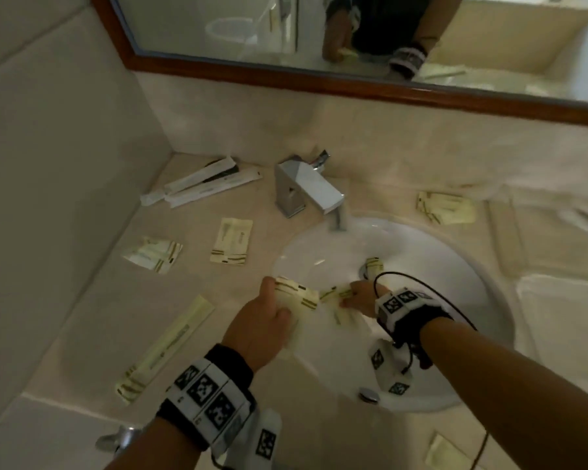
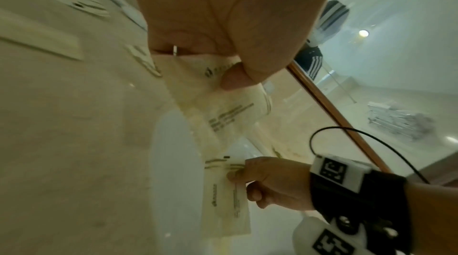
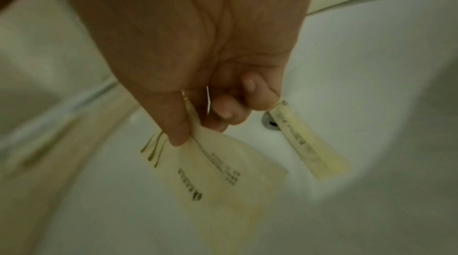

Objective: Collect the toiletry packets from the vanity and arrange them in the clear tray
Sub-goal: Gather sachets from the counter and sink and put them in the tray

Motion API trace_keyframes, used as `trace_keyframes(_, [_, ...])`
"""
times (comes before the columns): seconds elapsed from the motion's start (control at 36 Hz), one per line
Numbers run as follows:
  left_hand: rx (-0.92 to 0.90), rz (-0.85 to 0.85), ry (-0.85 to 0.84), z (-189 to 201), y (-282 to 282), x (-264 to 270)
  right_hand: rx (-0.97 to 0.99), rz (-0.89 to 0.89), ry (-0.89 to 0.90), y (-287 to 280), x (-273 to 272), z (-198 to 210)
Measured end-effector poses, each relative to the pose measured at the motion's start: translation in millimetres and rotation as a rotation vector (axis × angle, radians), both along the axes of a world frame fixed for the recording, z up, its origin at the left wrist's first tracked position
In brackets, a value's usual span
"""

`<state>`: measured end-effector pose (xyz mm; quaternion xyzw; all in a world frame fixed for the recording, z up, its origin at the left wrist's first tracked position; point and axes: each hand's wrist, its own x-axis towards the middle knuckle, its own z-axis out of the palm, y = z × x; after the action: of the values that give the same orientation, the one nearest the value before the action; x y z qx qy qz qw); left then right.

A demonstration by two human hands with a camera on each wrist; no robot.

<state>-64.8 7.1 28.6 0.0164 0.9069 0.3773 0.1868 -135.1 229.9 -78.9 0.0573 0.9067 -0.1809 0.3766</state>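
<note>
Over the white sink (image 1: 455, 266), my left hand (image 1: 272, 313) grips a small bunch of cream toiletry packets (image 1: 296, 295). In the left wrist view the thumb of that left hand (image 2: 223, 71) presses down on the bunch of packets (image 2: 223, 106). My right hand (image 1: 350, 296) pinches one more flat packet (image 1: 335, 295) by its striped end, close to the left hand. The right wrist view shows the right hand (image 3: 198, 128) with thumb and fingers on this packet (image 3: 218, 171). A long thin packet (image 3: 307, 141) lies in the basin by the drain. I see no clear tray for certain.
Loose packets lie on the beige vanity: two flat ones (image 1: 231, 240) (image 1: 153, 254) at left, a long one (image 1: 167, 347) in front, white sticks (image 1: 201, 181) in the back corner, and a pile (image 1: 445, 206) at right. A chrome faucet (image 1: 306, 188) stands behind the basin, under a wood-framed mirror (image 1: 319, 76).
</note>
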Motion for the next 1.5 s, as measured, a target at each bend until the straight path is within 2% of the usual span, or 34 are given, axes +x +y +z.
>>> trace_keyframes(0.03, [0.017,-0.032,0.014,6.7,9.4,-2.1,-0.087,-0.116,0.02,2.1,10.0,31.7])
trace_keyframes(0.11, [0.087,-0.136,0.04,28.2,46.1,-7.0,-0.325,-0.437,0.063,33.7,30.7,71.6])
trace_keyframes(0.33, [0.111,-0.449,0.134,33.6,186.1,-4.6,-0.53,-0.975,0.368,168.0,115.5,140.4])
trace_keyframes(0.47, [0.142,-0.54,0.12,29.8,278.1,6.8,-0.525,-1.257,0.581,258.7,165.5,141.7])
trace_keyframes(0.58, [0.133,-0.609,0.133,18.8,337.2,16.4,-0.489,-1.481,0.65,311.4,187.8,122.3])
trace_keyframes(0.67, [0.052,-0.634,0.15,2.1,373.1,17.9,-0.463,-1.545,0.659,337.8,194.3,107.3])
trace_keyframes(0.92, [-0.312,-0.636,0.256,-37.4,426.0,7.9,-0.472,-1.532,0.65,380.5,167.1,65.7])
trace_keyframes(1.03, [-0.38,-0.627,0.332,-45.1,429.0,2.7,-0.456,-1.455,0.609,384.4,152.8,53.4])
trace_keyframes(1.17, [-0.369,-0.6,0.342,-45.6,424.4,0.4,-0.379,-1.359,0.476,386.9,151.9,49.6])
trace_keyframes(1.28, [-0.472,-0.643,0.342,-43.6,423.5,7.4,-0.113,-1.121,0.447,389.0,157.9,59.0])
trace_keyframes(1.42, [-0.553,-0.718,0.345,-50.8,430.9,15.5,-0.029,-0.586,0.431,378.8,153.9,64.2])
trace_keyframes(1.5, [-0.514,-0.654,0.363,-55.0,435.1,13.3,0.058,-0.466,0.336,376.7,153.1,57.8])
